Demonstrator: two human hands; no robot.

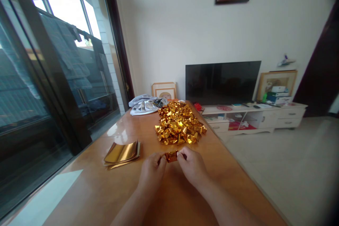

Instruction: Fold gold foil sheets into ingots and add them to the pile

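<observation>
Both my hands meet over the wooden table [90, 190], pinching one small folded gold foil piece [171, 156] between them. My left hand [152, 171] grips its left end and my right hand [192, 167] grips its right end. Just beyond the hands lies a big pile of folded gold foil pieces [178, 123]. To the left of my left hand rests a flat stack of gold foil sheets [122, 153].
A grey cloth bundle [144, 105] lies at the table's far end. Glass sliding doors [39, 88] run along the left. A dark TV [221, 82] stands on a low white cabinet [265, 114] at the far right, with tiled floor [291, 169] beside the table.
</observation>
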